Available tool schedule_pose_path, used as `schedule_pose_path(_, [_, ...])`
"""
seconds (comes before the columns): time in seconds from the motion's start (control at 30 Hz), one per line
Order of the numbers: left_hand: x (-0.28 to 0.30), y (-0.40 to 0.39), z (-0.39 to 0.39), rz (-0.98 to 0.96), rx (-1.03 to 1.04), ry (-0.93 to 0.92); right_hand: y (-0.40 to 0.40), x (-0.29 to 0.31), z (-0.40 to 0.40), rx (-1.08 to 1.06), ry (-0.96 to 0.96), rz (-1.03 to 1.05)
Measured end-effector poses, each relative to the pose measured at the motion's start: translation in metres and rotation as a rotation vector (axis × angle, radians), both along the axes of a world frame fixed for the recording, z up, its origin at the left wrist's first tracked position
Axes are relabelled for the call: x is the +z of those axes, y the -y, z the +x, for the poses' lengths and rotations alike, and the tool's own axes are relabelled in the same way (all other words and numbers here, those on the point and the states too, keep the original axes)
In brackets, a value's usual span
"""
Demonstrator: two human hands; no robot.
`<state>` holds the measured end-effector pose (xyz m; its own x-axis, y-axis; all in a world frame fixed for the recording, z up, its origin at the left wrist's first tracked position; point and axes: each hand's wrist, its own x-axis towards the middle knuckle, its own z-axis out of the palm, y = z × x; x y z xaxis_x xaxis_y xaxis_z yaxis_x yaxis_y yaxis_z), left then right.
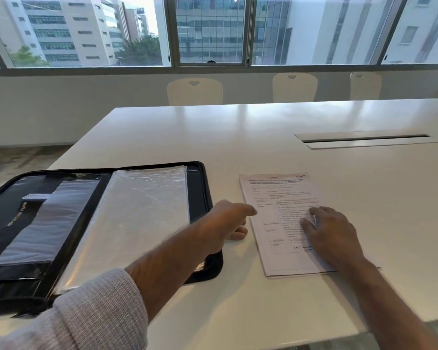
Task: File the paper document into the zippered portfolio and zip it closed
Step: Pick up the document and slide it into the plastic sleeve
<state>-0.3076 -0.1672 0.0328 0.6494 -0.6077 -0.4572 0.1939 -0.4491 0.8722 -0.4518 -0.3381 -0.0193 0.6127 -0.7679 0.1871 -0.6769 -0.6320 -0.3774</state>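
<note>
So the portfolio is lying open on the left side of the table, unzipped, black cover with a stack of clear plastic sleeves showing on its right half and a pocket panel on its left half. Its long edges run away from the person, tilted a little to the right.

Next over is the left hand, reaching across the portfolio's right edge into the gap between portfolio and paper. Fingers look loosely curled with the tips touching the table, thumb pointing at the paper's left edge. It's holding nothing as far as I can see.

Then the paper, flat on the table just right of the portfolio, not touching it. Long axis also runs away from the person, leaning left at the top. The right hand rests flat on its lower right part, fingers spread and pressing down, not gripping.

So the key bit: the paper sits right of the sleeves, roughly parallel to them, and both hands are already at it, right one on top. I'd guess the move is a leftward slide or lift into the sleeves.

The table is glossy white with a cable slot at far right. White chairs and big windows are behind it.
</note>
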Motion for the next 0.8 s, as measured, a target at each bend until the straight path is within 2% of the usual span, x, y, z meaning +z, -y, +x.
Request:
schedule_pose_path(0.17, [0.016, 0.015, -0.014, -0.006, -0.044, -0.061, 0.001, -0.003, 0.001, 0.009, -0.014, -0.017])
schedule_pose_path(0.3, [0.021, 0.021, -0.017, -0.055, 0.042, -0.189, 0.003, -0.006, 0.000, 0.012, -0.007, -0.027])
schedule_pose_path(0.4, [0.017, 0.025, -0.018, -0.056, 0.080, -0.212, 0.003, -0.007, -0.001, 0.014, -0.009, -0.029])
schedule_pose_path(0.63, [0.006, 0.046, -0.025, -0.055, 0.049, -0.069, 0.005, -0.011, 0.001, 0.013, -0.035, -0.071])
schedule_pose_path(0.8, [-0.005, 0.068, -0.032, 0.061, 0.093, 0.205, 0.005, -0.011, 0.001, 0.013, -0.031, -0.084])
